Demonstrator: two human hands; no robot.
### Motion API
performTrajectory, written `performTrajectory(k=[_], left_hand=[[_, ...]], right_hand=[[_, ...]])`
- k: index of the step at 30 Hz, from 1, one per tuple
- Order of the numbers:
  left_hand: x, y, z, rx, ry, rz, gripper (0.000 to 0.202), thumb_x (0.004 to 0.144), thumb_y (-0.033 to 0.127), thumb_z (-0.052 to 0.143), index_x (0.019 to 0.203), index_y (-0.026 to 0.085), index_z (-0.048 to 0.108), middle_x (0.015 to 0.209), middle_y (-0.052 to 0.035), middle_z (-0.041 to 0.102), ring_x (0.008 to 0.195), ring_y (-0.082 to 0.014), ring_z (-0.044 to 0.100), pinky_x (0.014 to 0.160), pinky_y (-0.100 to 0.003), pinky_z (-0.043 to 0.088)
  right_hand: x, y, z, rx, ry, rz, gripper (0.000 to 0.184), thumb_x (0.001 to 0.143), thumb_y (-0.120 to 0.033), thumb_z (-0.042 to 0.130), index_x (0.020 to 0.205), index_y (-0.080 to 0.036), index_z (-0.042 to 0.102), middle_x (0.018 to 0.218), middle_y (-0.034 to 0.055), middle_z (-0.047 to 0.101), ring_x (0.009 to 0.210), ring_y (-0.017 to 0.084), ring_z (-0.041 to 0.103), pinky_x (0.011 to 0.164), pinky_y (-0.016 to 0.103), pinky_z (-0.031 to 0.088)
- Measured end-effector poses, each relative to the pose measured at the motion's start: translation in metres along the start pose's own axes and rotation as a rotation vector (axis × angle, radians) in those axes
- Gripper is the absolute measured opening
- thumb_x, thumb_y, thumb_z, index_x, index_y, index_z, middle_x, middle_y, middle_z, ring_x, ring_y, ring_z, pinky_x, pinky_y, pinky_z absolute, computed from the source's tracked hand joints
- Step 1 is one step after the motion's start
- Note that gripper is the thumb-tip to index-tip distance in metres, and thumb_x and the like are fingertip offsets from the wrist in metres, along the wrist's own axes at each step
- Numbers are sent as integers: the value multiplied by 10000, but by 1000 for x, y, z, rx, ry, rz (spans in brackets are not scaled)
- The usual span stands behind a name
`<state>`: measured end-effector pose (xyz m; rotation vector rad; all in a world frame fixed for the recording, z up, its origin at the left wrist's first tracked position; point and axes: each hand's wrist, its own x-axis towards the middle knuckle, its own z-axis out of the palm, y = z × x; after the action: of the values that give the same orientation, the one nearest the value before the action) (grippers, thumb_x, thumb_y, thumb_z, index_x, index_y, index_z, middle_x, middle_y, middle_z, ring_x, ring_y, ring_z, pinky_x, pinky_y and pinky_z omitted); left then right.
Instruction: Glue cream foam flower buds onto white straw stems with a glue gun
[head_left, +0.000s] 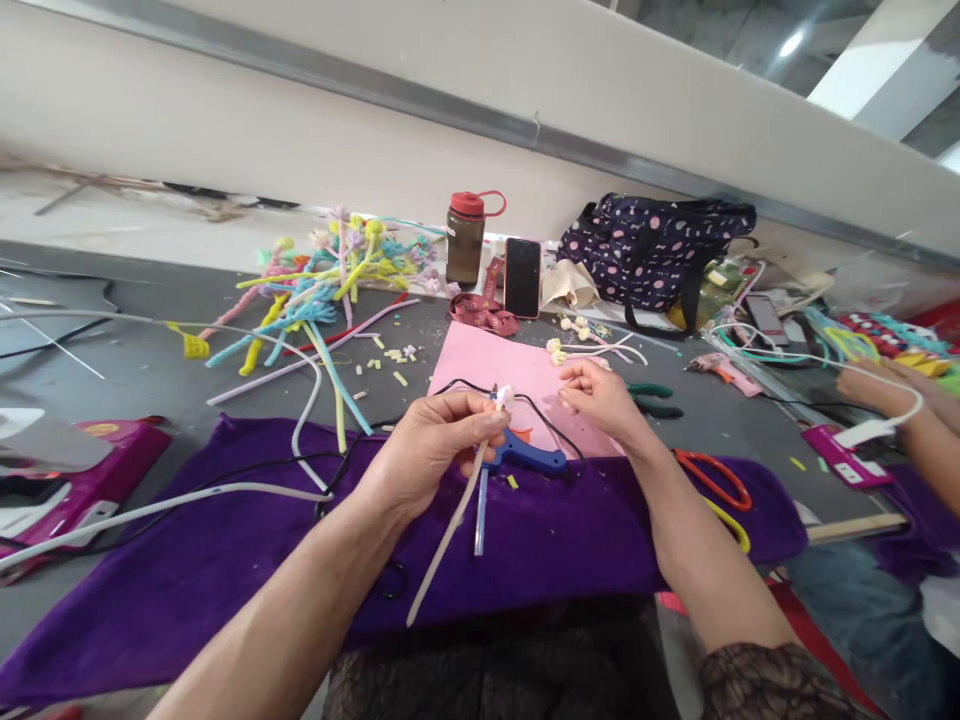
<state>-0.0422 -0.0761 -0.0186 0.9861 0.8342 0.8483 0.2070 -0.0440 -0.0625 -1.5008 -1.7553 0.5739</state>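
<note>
Edging gray table [172,378] below white wall [337,150]: purple cloth [570,540]. Left grip [426,445] pinches pale stem [448,540]; right grip [602,402] unclear.

Gray table [750,440] below and around the fingers [474,430] — white partition [360,165] behind it, beyond the fingers, with gray rail [420,99] running along, slanting down rightward. Far beyond and right of the fingers, above partition: dark ceiling [720,40], bright light [791,43], white beam [862,75] — slanted.

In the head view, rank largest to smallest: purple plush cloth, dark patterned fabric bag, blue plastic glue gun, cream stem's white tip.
1. Purple cloth
2. Patterned bag
3. Blue glue gun, partly hidden
4. White tip
</note>
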Motion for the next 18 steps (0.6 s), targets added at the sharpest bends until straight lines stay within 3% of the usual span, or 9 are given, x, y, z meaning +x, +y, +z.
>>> performTrajectory(k=[5,9,18], left_hand=[[0,1,0,-5,-5,10,197,628,282,729,661,136,601,578,2,608,444,-68,524,351,-137,344],[-1,1,0,2,-10,28,190,636,285,721,652,137,602,577,5,606,444,-65,524,355,-137,347],[-2,2,0,-13,-2,6,181,643,274,718,644,140,597,577,4,609,448,-58,513,354,-128,326]], right_hand=[[1,2,4,-11,61,-48,198,724,-197,513,897,-181,608,747,18,661,694,155,623,663,269,453],[2,0,5,-11,114,-74,172,698,-195,549,853,-175,620,848,32,648,724,149,592,671,265,448],[-1,-6,-1,3,203,-41,162,775,-300,521,757,-169,616,609,-20,544,540,109,464,525,223,367]])
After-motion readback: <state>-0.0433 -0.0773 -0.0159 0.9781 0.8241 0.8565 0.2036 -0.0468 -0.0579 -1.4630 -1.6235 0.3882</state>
